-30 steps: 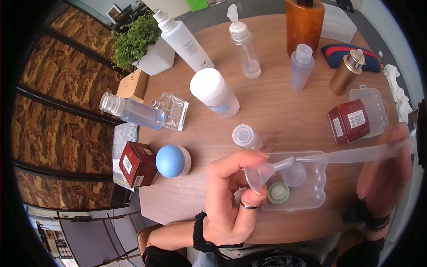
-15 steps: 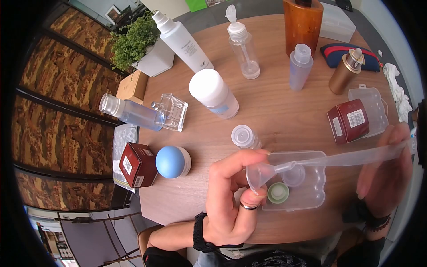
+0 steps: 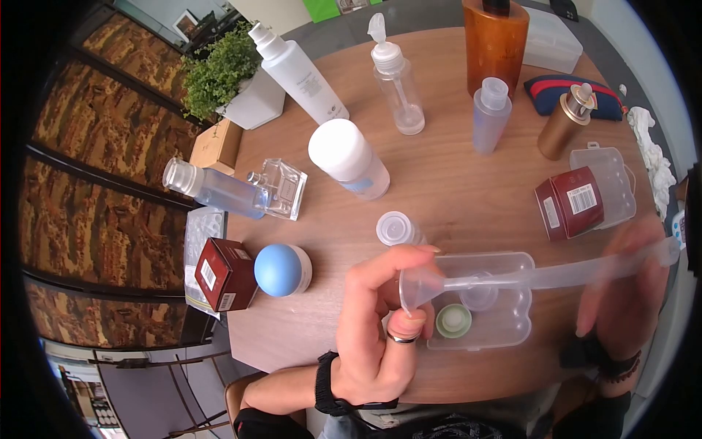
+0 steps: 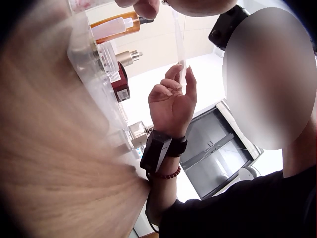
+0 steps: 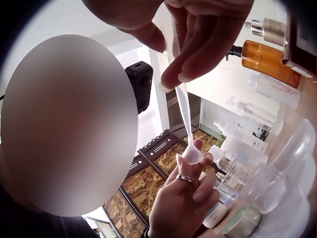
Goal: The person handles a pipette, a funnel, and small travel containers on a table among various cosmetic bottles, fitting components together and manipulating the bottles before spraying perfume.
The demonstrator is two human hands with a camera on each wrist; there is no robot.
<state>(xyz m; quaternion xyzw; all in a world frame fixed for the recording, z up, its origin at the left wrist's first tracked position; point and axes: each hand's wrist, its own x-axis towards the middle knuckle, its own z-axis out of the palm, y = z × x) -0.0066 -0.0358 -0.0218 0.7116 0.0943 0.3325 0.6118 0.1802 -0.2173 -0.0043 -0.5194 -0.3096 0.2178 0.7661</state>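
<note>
Between thumb and index finger, my left hand (image 3: 365, 336) pinches the rim of a small clear funnel (image 3: 415, 285), its spout pointing right. My right hand (image 3: 614, 307), blurred in the head view, holds a long translucent plastic dropper (image 3: 556, 276) by its far end. The dropper's narrow tip is in line with the spout and overlaps it. In the right wrist view the dropper (image 5: 184, 109) runs from my right fingers to the funnel (image 5: 192, 153). Below them on the table lies an open clear case (image 3: 512, 333) with a green-rimmed jar (image 3: 453, 320) and a clear pot (image 3: 479, 294).
Just behind my left hand stands a small clear-capped bottle (image 3: 395, 228). A blue-topped jar (image 3: 278, 271) and a dark red box (image 3: 219, 274) are at left. Several bottles stand farther back, including an amber one (image 3: 493, 44). Another red box (image 3: 570, 201) lies at right.
The dropper has moved left and slightly down, so its tip now overlaps the spout further. The funnel's spout has tilted from slanting upward to nearly level. Both hands keep their holds.
</note>
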